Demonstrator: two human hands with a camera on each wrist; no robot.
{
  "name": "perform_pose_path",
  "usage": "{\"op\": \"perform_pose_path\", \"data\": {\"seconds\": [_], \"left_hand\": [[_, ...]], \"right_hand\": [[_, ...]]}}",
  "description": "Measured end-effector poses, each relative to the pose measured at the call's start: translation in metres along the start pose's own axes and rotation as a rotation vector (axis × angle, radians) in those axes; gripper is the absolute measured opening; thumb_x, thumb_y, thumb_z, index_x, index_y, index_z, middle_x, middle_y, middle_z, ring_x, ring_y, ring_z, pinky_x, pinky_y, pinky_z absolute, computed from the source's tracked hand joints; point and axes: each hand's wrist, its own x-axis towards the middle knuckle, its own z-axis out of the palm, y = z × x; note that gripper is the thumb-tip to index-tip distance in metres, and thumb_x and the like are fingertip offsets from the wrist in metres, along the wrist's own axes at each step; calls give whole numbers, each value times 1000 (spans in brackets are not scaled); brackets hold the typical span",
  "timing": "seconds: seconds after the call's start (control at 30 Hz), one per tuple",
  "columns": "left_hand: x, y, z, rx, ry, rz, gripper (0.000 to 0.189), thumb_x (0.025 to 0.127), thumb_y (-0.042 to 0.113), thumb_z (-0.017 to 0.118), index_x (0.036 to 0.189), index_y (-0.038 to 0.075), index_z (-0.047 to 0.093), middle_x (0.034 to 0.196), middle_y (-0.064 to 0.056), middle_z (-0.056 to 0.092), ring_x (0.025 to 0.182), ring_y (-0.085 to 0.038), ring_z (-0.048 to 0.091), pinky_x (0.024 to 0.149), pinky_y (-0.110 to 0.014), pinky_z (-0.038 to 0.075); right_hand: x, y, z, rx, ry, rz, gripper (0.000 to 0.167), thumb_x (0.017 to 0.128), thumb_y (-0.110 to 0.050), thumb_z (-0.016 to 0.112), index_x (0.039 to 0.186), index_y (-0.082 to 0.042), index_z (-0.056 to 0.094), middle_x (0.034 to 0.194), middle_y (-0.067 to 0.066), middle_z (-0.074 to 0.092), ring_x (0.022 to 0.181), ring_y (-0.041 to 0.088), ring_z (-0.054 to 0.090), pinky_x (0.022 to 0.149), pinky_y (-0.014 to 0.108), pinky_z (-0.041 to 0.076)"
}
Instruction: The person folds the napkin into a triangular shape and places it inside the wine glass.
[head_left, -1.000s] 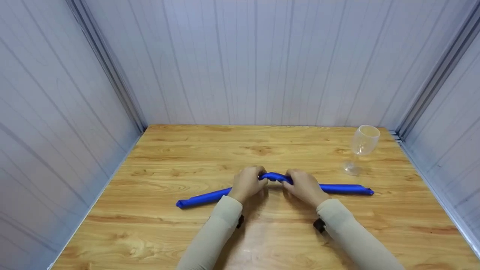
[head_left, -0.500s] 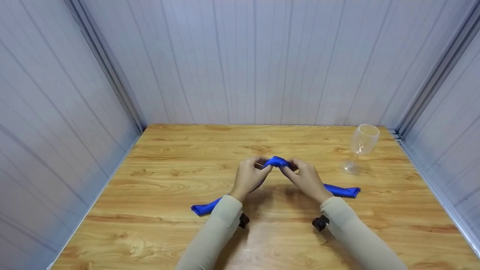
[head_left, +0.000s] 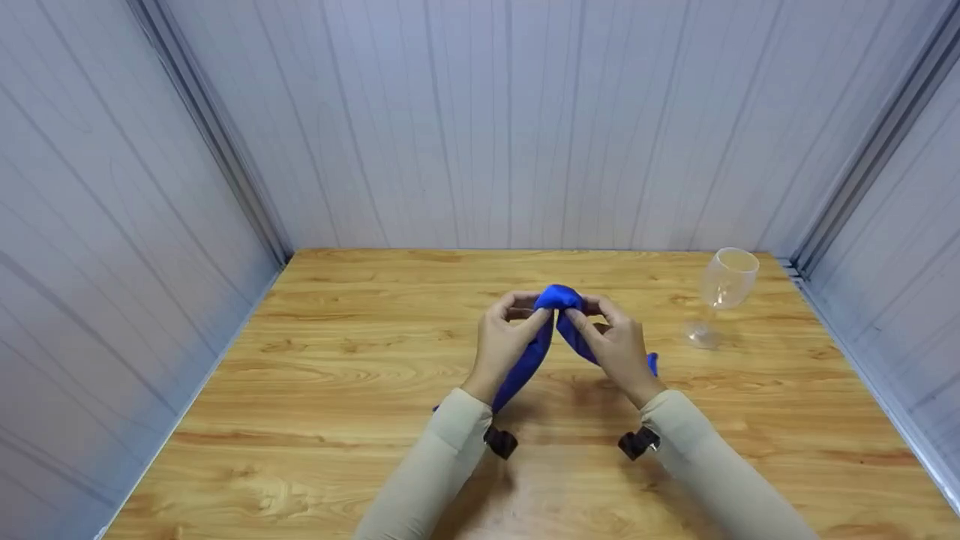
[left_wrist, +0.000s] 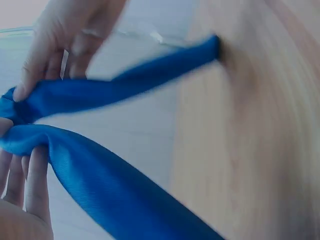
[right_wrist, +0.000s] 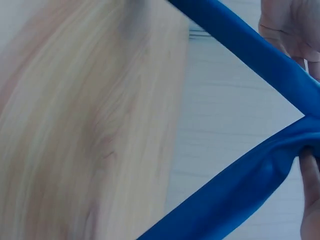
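A rolled length of shiny blue cloth [head_left: 559, 298] is bent over into an arch above the middle of the wooden table, its two sides hanging down. Near the top of the bend, my left hand [head_left: 499, 345] pinches one side between thumb and fingers. Opposite it, my right hand [head_left: 619, 349] grips the other side the same way, thumb toward me. In the left wrist view the two lengths of the blue cloth [left_wrist: 115, 185] spread apart from the fold. The right wrist view shows the blue cloth [right_wrist: 240, 185] making a V. In the head view, my left forearm hides part of the left length.
A clear stemmed wine glass [head_left: 727, 281] stands upright at the back right of the wooden table [head_left: 337, 450]. Pale panelled walls [head_left: 480, 127] close off the back and both sides. A small black wrist camera [head_left: 501, 442] hangs under the left wrist.
Both hands have lifted the middle of the cloth upward and away from me. The nearly straight roll has folded into an arch, and its two ends have drawn inward.
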Motion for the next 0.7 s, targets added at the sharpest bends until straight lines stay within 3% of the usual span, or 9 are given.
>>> {"op": "perform_pose_path", "data": {"seconds": [0.13, 0.3, 0.57, 0.7], "left_hand": [[-3, 27, 1, -72, 15, -16, 25, 86, 10, 78, 109, 3, 73, 99, -6, 71, 90, -23, 65, 67, -27, 54], [-8, 57, -2, -106, 11, -1, 23, 87, 6, 77, 108, -1, 71, 99, -6, 71, 90, -21, 64, 68, -27, 54], [-5, 73, -1, -140, 14, 37, 22, 86, 3, 76, 106, -3, 70, 98, -6, 70, 92, -23, 64, 82, -32, 52], [3, 61, 2, -157, 13, 40, 23, 85, 2, 76, 107, -3, 70, 97, -4, 70, 92, -23, 63, 84, -36, 51]], "right_hand": [[4, -20, -1, 55, 28, -16, 24, 96, -11, 68, 119, -3, 70, 105, 7, 71, 96, 17, 66, 76, 26, 57], [5, -56, -8, 101, 42, -51, 24, 95, 2, 66, 117, 10, 66, 105, 17, 69, 97, 15, 65, 80, 27, 57], [11, -70, -15, 77, 80, -91, 21, 94, 3, 67, 114, 9, 68, 103, 17, 71, 95, 13, 67, 77, 25, 57], [14, -73, -16, 56, 82, -113, 20, 93, 3, 67, 113, 8, 69, 100, 15, 72, 92, 12, 67, 74, 24, 57]]}}
